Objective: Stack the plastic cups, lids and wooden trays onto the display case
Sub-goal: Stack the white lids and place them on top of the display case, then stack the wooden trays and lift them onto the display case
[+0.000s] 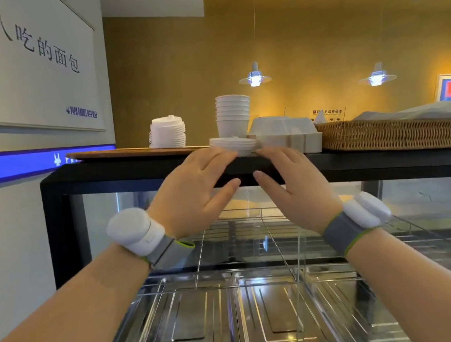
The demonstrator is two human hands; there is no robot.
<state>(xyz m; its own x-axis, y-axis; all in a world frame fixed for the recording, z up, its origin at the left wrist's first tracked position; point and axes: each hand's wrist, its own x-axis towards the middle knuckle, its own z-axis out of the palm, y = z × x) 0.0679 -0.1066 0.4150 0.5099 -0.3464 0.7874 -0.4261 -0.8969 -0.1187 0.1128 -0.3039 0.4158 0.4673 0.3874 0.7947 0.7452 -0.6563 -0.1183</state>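
On the black top of the display case (107, 173) lies a wooden tray (116, 152) that carries a tall stack of white lids (168, 132). A stack of white plastic cups (232, 114) stands upright further right. In front of the cups, at the case's front edge, sits a low stack of white lids (239, 143). My left hand (192, 193) touches this low stack from the left with its fingertips. My right hand (294, 189) presses against it from the right. Both thumbs hang below the edge of the case.
White clamshell boxes (285, 129) sit right beside the low lid stack. A long wicker basket (403, 132) with white cloth fills the right of the case top. Inside the glass case are wire racks and steel trays (188, 322). A wall stands at the left.
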